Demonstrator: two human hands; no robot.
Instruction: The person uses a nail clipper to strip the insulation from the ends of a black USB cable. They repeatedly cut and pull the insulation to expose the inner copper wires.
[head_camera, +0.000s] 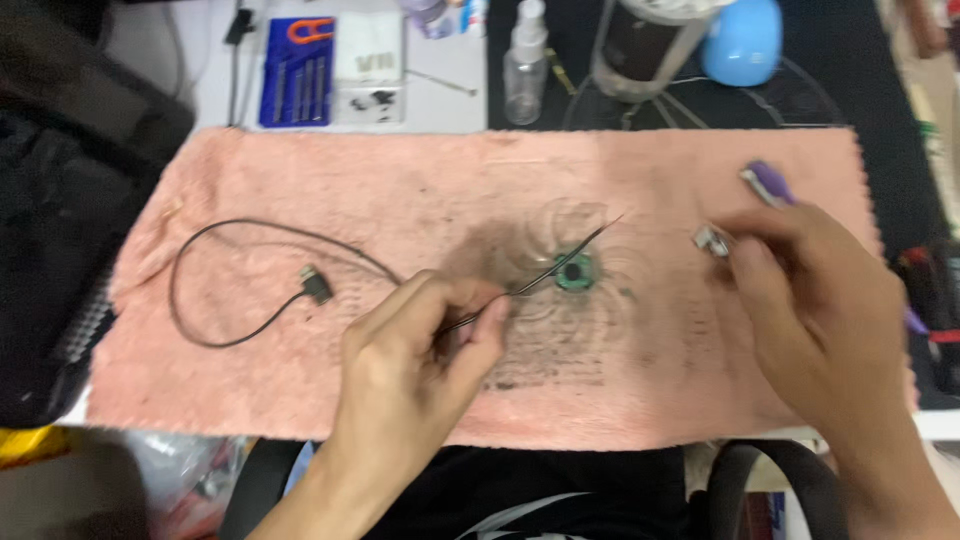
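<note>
My left hand (420, 345) grips thin black tweezers (560, 262) whose tips point up and right, passing over a small round green part (575, 272) on the pink towel (300, 190). My right hand (815, 300) is to the right, its fingers closed around a small grey metal piece (710, 240). A purple tool (768, 183) shows just above that hand; whether the hand holds it I cannot tell. A clear fan-shaped plastic piece (560, 225) lies around the green part.
A black cable (250, 285) with a plug loops on the towel's left. Behind the towel stand a blue tool card (298, 72), a white box (370, 65), a clear spray bottle (525, 65), a dark jar (640, 50) and a blue round object (742, 40).
</note>
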